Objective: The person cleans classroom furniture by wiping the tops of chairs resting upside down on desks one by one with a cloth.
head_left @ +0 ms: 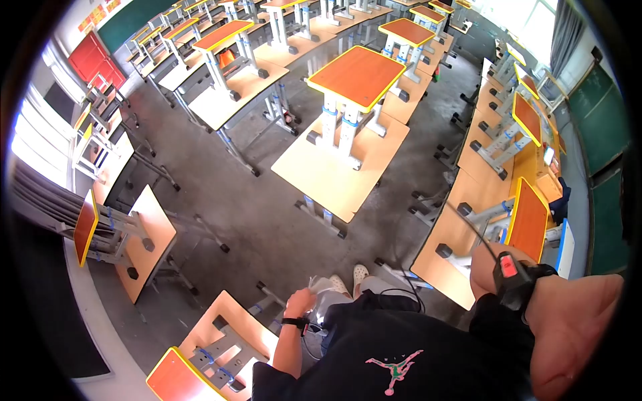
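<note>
My left hand (301,302) is low at the centre, in front of my light trousers, with a dark strap on the wrist. Its fingers look closed, and thin whitish strands show beside them; what they belong to is too small to tell. Part of my right hand (483,269) shows at the lower right, just past a black strapped device with a red label, close to an upturned stool (528,220) on a desk. The fingers of that hand are hidden.
Rows of desks (334,170) carry stools (361,77) with orange tops and yellow edges. One desk (224,311) stands close at the lower left, others (441,247) line the right. Dark cables hang near my legs. Grey floor (261,207) runs between the rows.
</note>
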A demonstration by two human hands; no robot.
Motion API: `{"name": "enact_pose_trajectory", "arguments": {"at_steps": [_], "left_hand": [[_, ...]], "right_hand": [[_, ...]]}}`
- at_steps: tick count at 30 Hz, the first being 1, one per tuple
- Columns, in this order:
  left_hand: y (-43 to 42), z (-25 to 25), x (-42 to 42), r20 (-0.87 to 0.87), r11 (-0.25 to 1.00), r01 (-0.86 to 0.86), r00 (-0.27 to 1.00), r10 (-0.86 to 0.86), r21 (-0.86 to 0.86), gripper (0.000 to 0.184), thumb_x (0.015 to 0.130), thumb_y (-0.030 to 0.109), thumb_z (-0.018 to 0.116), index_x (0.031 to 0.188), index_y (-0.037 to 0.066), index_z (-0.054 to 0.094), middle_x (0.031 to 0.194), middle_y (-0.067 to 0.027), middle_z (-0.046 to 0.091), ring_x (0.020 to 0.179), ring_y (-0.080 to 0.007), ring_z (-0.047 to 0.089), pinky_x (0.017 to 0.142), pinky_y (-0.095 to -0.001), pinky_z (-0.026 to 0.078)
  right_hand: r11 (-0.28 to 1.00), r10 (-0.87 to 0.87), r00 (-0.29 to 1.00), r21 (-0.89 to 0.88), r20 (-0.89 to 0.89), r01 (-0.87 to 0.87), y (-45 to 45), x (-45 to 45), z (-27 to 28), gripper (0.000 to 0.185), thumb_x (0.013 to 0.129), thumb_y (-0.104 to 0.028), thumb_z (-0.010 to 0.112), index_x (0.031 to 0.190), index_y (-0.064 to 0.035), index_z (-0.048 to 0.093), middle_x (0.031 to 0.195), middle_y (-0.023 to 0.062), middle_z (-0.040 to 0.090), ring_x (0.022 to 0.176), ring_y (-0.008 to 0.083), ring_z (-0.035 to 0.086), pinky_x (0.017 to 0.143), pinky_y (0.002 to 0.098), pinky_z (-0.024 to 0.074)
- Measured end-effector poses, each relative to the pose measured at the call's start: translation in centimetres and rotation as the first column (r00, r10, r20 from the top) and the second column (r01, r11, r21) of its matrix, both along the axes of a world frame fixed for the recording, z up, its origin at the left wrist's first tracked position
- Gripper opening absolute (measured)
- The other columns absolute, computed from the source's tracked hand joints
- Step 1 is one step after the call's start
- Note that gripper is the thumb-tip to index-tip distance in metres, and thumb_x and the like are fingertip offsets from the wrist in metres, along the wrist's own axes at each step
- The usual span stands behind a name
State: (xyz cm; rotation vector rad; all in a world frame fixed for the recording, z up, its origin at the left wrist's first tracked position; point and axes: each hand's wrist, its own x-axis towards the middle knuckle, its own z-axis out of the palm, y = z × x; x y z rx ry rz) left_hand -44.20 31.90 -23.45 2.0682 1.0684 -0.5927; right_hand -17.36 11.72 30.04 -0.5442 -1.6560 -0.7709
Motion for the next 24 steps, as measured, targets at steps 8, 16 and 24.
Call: {"name": "enact_pose_trajectory", "arguments": {"at_steps": [8,16,24], "left_hand": [[0.8,0.3,0.3,-0.010,0.999,0.049,0.999,-0.050,-0.010,0.043,0.093,0.039,0.062,0.103,-0.002,0.069,0.105,-0.0295,0.070,0.102,-0.0470,0.066,0.089,-0.0553,0.052],[2.9,0.5,3.5,-0.064,0.997,0.079,0.995,-0.078,0.007,0.043,0.093,0.038,0.057,0.112,0.003,0.071,0.112,-0.0261,0.070,0.108,-0.0448,0.066,0.093,-0.0544,0.052],[5.0,2.3,9.6,-0.027,0.992,0.127,0.992,-0.127,0.016,0.044,0.092,0.037,0.058,0.109,-0.002,0.068,0.108,-0.0292,0.069,0.105,-0.0467,0.066,0.092,-0.0532,0.051]], "right_hand": [[0.999,-0.001,1.000,0.050,-0.004,0.001,-0.3,2.7,-0.1,0.022,0.087,-0.038,0.077,0.101,-0.0199,0.081,0.079,-0.0124,0.072,0.061,0.0022,0.063,0.070,0.0177,0.0506],[0.998,-0.010,1.000,0.065,-0.010,0.011,-0.1,6.6,0.2,0.023,0.087,-0.036,0.077,0.101,-0.0189,0.080,0.079,-0.0116,0.072,0.061,0.0028,0.063,0.070,0.0181,0.0504],[0.995,0.006,1.000,0.100,-0.002,-0.006,-0.4,10.6,0.4,0.023,0.086,-0.035,0.077,0.101,-0.0178,0.080,0.078,-0.0107,0.072,0.061,0.0035,0.063,0.069,0.0186,0.0501]]}}
